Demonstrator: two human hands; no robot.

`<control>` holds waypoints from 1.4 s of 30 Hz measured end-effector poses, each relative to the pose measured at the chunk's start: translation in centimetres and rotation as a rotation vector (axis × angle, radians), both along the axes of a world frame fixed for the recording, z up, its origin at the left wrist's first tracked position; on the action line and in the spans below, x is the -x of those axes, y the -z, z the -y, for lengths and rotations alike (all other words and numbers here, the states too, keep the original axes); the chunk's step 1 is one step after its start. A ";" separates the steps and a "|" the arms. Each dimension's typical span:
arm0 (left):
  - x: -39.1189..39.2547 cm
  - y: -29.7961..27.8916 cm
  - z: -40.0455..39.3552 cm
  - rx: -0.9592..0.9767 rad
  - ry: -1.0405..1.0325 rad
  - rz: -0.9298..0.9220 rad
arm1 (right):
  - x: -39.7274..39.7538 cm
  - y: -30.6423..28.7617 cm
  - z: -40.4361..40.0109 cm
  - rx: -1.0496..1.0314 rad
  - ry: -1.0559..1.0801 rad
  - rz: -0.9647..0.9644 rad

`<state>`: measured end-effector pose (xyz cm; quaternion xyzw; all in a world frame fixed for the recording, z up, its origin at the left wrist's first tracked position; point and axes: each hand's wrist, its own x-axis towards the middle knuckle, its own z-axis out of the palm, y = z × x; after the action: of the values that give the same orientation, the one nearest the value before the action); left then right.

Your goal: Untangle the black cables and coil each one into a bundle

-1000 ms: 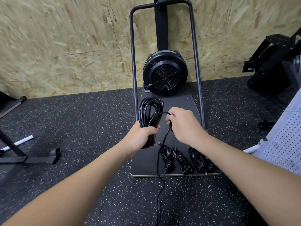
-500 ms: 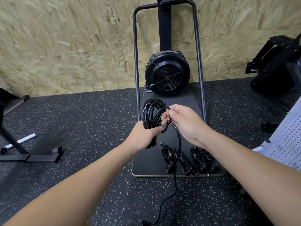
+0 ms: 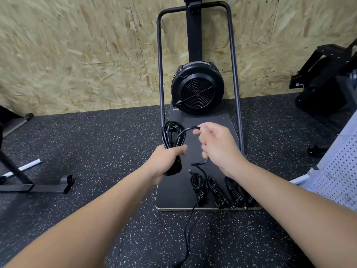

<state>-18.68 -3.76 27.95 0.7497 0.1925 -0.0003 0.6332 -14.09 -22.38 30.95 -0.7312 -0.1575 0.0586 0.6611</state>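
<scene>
My left hand [image 3: 167, 159] grips a coil of black cable [image 3: 170, 134] by its lower part, the loops standing up above my fist. My right hand [image 3: 216, 146] pinches the same cable's free strand [image 3: 188, 130] just right of the coil, arching it over the loops. The strand's loose tail [image 3: 188, 227] drops past my right palm to the speckled floor and runs toward me. Three wound black cable bundles [image 3: 216, 190] lie side by side on the front of the black platform [image 3: 173, 194], partly hidden by my right forearm.
A black fan unit [image 3: 197, 88] in a tall metal frame [image 3: 160, 74] stands at the platform's back against the chipboard wall. Black equipment legs [image 3: 34, 185] and a white tube [image 3: 25, 167] lie left. A black machine [image 3: 328, 74] and white perforated panel [image 3: 340, 171] stand right.
My right hand has moved right and away from the coil, drawing the free strand into a wider loop. My left hand keeps its grip on the coil.
</scene>
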 end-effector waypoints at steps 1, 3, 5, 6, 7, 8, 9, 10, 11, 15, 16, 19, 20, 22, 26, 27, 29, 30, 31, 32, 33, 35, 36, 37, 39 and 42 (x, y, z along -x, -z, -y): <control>0.1 -0.1 -0.3 -0.011 0.015 -0.010 | -0.4 -0.2 0.3 0.069 0.036 -0.012; 0.2 -0.4 -0.9 -0.025 0.009 -0.022 | -1.1 -0.6 1.2 0.205 0.008 -0.103; 0.3 -0.9 -1.4 0.035 -0.052 -0.011 | -1.5 -0.7 2.1 0.304 -0.119 -0.232; 0.3 -1.2 -1.8 0.071 -0.088 -0.005 | -1.5 -0.6 2.4 0.339 -0.169 -0.257; 0.3 -1.4 -2.1 0.097 -0.122 -0.001 | -1.6 -0.5 2.7 0.344 -0.196 -0.256; 0.3 -1.5 -2.5 0.115 -0.147 0.002 | -1.7 -0.3 2.9 0.325 -0.204 -0.239; 0.3 -1.7 -2.7 0.126 -0.160 0.005 | -1.7 -0.3 3.0 0.300 -0.200 -0.210; 0.4 -1.9 -2.7 0.135 -0.155 0.004 | -1.6 -0.4 3.0 0.278 -0.191 -0.174; 0.5 -2.0 -2.7 0.144 -0.134 0.002 | -1.5 -0.6 2.9 0.246 -0.188 -0.144; 1.0 -2.3 -2.0 0.259 0.047 0.018 | -0.8 -2.2 2.0 -0.006 -0.199 -0.176; 1.2 -2.3 -1.8 0.291 0.114 0.040 | -0.7 -2.7 1.8 -0.092 -0.205 -0.219; 1.9 -2.9 -0.2 0.341 0.263 0.100 | -0.3 -3.9 1.5 -0.391 -0.245 -0.387; 2.2 -3.1 0.7 0.360 0.295 0.115 | 0.0 -4.2 1.3 -0.475 -0.240 -0.425; 2.7 -3.5 2.3 0.357 0.317 0.144 | 0.4 -4.6 0.9 -0.581 -0.208 -0.445; 3.2 -4.0 4.3 0.297 0.353 0.190 | 1.3 -5.2 0.2 -0.409 -0.054 -0.220; 3.2 -4.1 4.5 0.281 0.359 0.184 | 1.4 -5.1 0.1 -0.323 0.005 -0.105; 3.4 -4.1 4.8 0.288 0.349 0.162 | 1.8 -4.8 0.0 -0.086 0.125 0.194; 3.4 -4.0 5.0 0.307 0.351 0.158 | 2.0 -4.7 0.0 0.012 0.172 0.313; 3.4 -3.8 5.1 0.325 0.353 0.153 | 2.0 -4.5 -0.1 0.058 0.203 0.364; 3.5 -3.7 5.2 0.340 0.354 0.144 | 2.1 -4.6 -0.3 0.062 0.214 0.360; 3.4 -3.5 5.2 0.345 0.355 0.134 | 2.0 -4.5 -0.4 0.044 0.207 0.321; 3.2 -3.5 5.0 0.332 0.367 0.123 | 1.5 -4.1 -0.7 -0.023 0.152 0.197; 3.1 -3.6 4.7 0.314 0.395 0.136 | 1.3 -3.9 -0.8 -0.027 0.131 0.157; 3.0 -3.7 4.4 0.285 0.442 0.155 | 1.1 -3.7 -0.8 -0.003 0.105 0.137; 3.0 -3.7 4.1 0.231 0.501 0.173 | 1.0 -3.3 -0.6 0.094 0.036 0.124; 3.2 -3.2 4.2 0.176 0.435 0.181 | 1.1 -3.3 -0.4 0.223 -0.046 0.164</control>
<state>-21.85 -8.00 31.18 0.7122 -0.0317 -0.0860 0.6959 -15.14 -22.01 34.23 -0.7986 -0.2203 0.0307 0.5593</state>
